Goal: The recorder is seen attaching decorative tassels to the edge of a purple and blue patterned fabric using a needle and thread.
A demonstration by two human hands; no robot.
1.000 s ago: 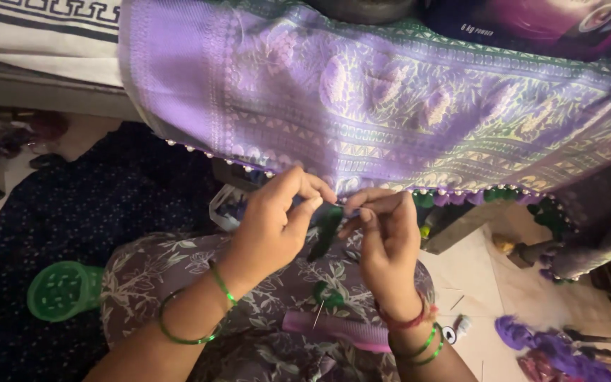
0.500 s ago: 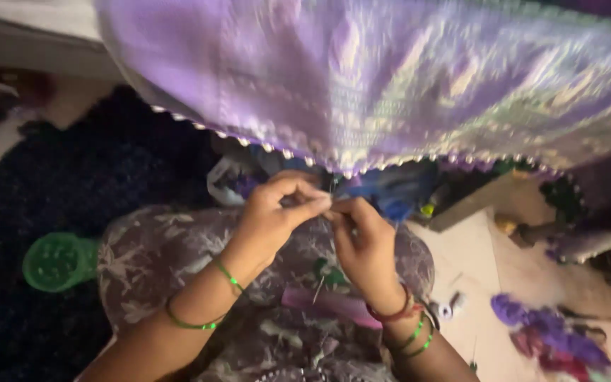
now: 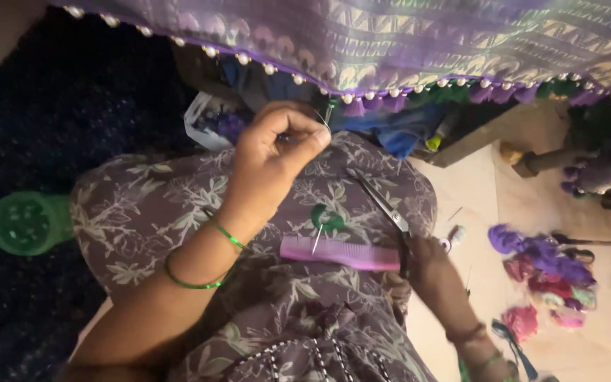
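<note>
My left hand is pinched shut on a fine needle and thread just below the bead-edged border of a purple patterned cloth. My right hand has dropped to my lap and grips the handles of metal scissors, whose blades point up and left. A pink comb lies across my floral-print lap, with a small green thread piece and a pin just above it.
A green round container sits on dark fabric at the left. Bundles of purple and pink thread lie on the pale floor at the right. Blue cloth is bunched under the purple border.
My right hand left the pinch beside the left hand, moved down to my lap and took hold of the scissors. The left hand stays up at the cloth's edge. The view tilted downward.
</note>
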